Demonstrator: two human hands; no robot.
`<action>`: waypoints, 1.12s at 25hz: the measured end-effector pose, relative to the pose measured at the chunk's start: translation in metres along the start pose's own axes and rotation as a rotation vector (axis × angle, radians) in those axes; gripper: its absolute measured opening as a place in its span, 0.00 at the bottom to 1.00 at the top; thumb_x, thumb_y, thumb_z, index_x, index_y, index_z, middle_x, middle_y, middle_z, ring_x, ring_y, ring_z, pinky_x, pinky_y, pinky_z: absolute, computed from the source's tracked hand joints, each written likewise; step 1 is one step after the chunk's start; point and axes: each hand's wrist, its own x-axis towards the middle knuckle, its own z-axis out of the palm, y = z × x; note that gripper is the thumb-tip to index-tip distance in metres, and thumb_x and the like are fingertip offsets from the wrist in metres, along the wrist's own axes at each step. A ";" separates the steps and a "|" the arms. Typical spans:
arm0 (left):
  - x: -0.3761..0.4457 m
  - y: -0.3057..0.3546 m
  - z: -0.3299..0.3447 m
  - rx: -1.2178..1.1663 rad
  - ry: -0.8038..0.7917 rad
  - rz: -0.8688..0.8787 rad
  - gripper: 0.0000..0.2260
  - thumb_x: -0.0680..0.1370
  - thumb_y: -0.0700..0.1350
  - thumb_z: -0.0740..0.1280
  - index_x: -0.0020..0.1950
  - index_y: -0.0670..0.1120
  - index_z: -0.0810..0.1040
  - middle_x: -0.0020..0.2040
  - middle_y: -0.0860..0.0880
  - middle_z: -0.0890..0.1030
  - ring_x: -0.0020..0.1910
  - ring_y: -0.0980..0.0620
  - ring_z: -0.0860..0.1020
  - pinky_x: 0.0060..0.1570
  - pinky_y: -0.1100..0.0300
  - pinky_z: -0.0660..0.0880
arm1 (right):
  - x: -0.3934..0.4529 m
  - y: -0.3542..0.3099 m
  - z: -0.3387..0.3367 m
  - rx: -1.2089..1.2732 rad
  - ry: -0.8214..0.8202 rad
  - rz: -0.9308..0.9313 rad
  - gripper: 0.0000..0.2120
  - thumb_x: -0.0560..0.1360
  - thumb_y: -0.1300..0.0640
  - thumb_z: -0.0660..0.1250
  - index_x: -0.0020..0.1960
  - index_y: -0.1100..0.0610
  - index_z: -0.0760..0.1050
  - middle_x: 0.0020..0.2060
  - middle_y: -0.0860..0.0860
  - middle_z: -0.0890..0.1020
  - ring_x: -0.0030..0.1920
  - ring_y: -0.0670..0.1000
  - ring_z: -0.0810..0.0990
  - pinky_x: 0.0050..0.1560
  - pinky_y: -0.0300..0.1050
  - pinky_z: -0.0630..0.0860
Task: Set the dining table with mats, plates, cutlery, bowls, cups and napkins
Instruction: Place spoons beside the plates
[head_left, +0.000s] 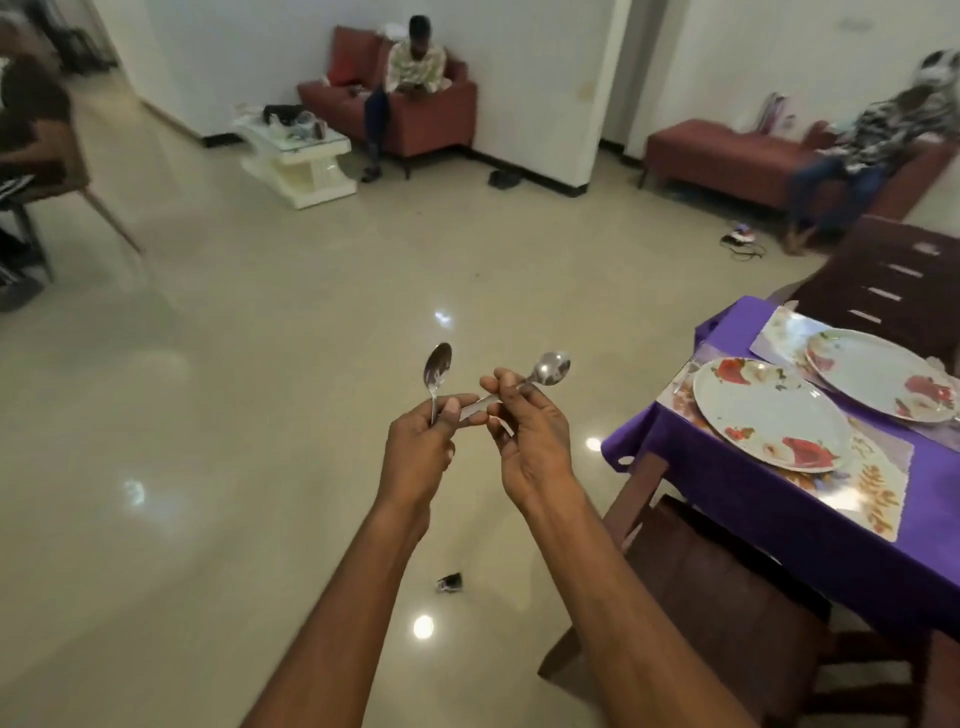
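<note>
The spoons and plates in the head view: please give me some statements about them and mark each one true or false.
1. The left hand holds a spoon with its bowl pointing up. True.
2. The right hand holds nothing. False: it pinches the handle of a second spoon.
3. Two floral plates lie on mats on the table. True.
4. The tablecloth is green. False: it is purple.
5. Both spoons already lie beside the plates. False: both are held over the floor, left of the table.
</note>
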 end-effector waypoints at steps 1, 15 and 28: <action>0.044 0.003 0.003 -0.010 -0.056 -0.008 0.11 0.84 0.50 0.64 0.56 0.50 0.85 0.48 0.52 0.87 0.30 0.55 0.62 0.29 0.69 0.65 | 0.035 -0.010 0.007 0.008 0.026 -0.057 0.05 0.78 0.56 0.71 0.53 0.56 0.82 0.47 0.53 0.87 0.42 0.46 0.80 0.45 0.41 0.75; 0.376 0.043 0.174 -0.011 -0.654 -0.153 0.08 0.80 0.46 0.70 0.53 0.45 0.86 0.30 0.53 0.69 0.26 0.55 0.59 0.24 0.64 0.56 | 0.253 -0.098 0.002 -0.397 0.461 -0.310 0.09 0.79 0.54 0.70 0.51 0.60 0.83 0.36 0.54 0.80 0.27 0.48 0.70 0.27 0.40 0.63; 0.489 0.000 0.523 0.134 -0.902 -0.255 0.05 0.78 0.42 0.72 0.43 0.44 0.83 0.29 0.52 0.70 0.27 0.55 0.63 0.29 0.62 0.62 | 0.397 -0.235 -0.220 -0.175 0.956 -0.432 0.04 0.75 0.63 0.72 0.49 0.59 0.83 0.37 0.59 0.82 0.30 0.53 0.76 0.29 0.42 0.70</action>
